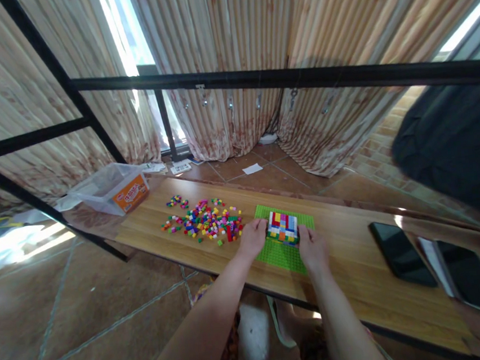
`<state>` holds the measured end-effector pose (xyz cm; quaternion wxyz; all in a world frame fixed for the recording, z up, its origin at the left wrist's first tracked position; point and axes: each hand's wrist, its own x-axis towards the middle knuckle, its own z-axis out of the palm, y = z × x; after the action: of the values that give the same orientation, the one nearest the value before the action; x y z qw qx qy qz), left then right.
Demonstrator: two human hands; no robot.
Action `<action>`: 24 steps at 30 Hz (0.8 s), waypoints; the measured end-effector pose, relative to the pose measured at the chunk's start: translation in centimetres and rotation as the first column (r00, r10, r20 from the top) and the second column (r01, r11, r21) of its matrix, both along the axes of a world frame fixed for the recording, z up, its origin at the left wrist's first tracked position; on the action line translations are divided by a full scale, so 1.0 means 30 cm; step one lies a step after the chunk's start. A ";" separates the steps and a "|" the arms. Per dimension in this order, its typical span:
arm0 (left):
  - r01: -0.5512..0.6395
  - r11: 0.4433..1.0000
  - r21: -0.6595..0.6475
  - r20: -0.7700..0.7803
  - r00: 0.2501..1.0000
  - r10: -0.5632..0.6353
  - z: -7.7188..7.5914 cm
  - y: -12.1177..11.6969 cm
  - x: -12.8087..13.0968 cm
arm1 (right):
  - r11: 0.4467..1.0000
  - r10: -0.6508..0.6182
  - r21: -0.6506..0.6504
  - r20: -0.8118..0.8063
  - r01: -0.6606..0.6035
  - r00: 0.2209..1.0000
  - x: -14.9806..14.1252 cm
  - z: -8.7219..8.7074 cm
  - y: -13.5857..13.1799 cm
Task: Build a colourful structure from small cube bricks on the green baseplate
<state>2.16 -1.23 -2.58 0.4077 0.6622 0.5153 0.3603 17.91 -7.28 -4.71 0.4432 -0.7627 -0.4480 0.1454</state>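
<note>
A block built of multicoloured toy bricks (283, 228) stands on a green studded baseplate (282, 258). Its top shows white, red, yellow and light blue pieces. My left hand (253, 238) is closed at the block's left side, with the fingertips against its edge. On the opposite side, my right hand (313, 247) grips the right edge with curled fingers. Parts of the fingertips are hidden behind the block. Left of the baseplate, a spread of loose toy bricks (210, 219) in many colours lies on the wooden table (345, 260).
A clear plastic bin (109, 187) with an orange label is at the table's left end. Toward the right end lie a black phone-like device (402, 253) and another dark flat device (474, 276). A black metal bar (230, 79) crosses beyond the table, before curtains (217, 29).
</note>
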 end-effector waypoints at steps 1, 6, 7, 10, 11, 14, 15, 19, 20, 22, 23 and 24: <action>0.012 1.000 0.007 -0.026 1.000 -0.012 0.007 -0.002 0.000 | 1.000 0.001 -0.008 0.023 -0.001 1.000 -0.002 0.002 0.002; 0.054 0.998 -0.015 -0.062 0.997 -0.055 0.021 -0.030 -0.002 | 0.998 0.018 -0.058 0.049 -0.015 0.999 -0.013 0.017 -0.013; 0.057 0.998 -0.025 -0.068 0.996 -0.058 0.021 -0.038 -0.003 | 0.998 0.023 -0.065 0.054 -0.019 0.998 -0.014 0.019 -0.022; 0.049 0.998 -0.029 -0.112 0.992 -0.052 0.019 -0.065 -0.007 | 0.996 0.043 -0.086 0.049 -0.039 0.998 -0.017 0.019 -0.050; 0.044 0.999 -0.028 -0.132 0.990 -0.047 0.020 -0.074 -0.007 | 0.995 0.046 -0.092 0.039 -0.042 0.998 -0.017 0.018 -0.057; 0.040 0.998 -0.046 -0.165 0.985 -0.047 0.031 -0.092 -0.010 | 0.994 0.050 -0.095 -0.012 -0.051 0.999 -0.014 0.011 -0.074; 0.046 0.997 -0.055 -0.171 0.984 -0.055 0.037 -0.095 -0.011 | 0.994 0.055 -0.096 -0.033 -0.057 0.998 -0.010 0.010 -0.078; 0.053 0.996 -0.074 -0.182 0.981 -0.065 0.076 -0.101 -0.015 | 0.986 0.032 -0.161 -0.058 -0.041 0.998 0.035 0.040 -0.090; 0.043 0.997 -0.071 -0.181 0.982 -0.056 0.089 -0.100 -0.017 | 0.985 -0.010 -0.171 -0.015 0.007 1.000 0.049 0.060 -0.090; 0.006 0.999 -0.044 -0.166 0.986 -0.013 0.118 -0.088 -0.023 | 0.981 -0.115 -0.141 0.120 0.131 0.986 0.065 0.113 -0.079; -0.022 1.000 -0.018 -0.143 0.990 0.019 0.133 -0.074 -0.030 | 0.979 -0.159 -0.101 0.162 0.177 0.974 0.061 0.144 -0.066; -0.056 0.998 0.012 -0.109 0.992 0.057 0.148 -0.054 -0.040 | 0.983 -0.160 -0.062 0.182 0.174 0.970 0.048 0.176 -0.050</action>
<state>0.95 -2.86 1.87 0.3656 0.6678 0.5539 0.3370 19.34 -8.77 0.57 0.3823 -0.8244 -0.4135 0.0567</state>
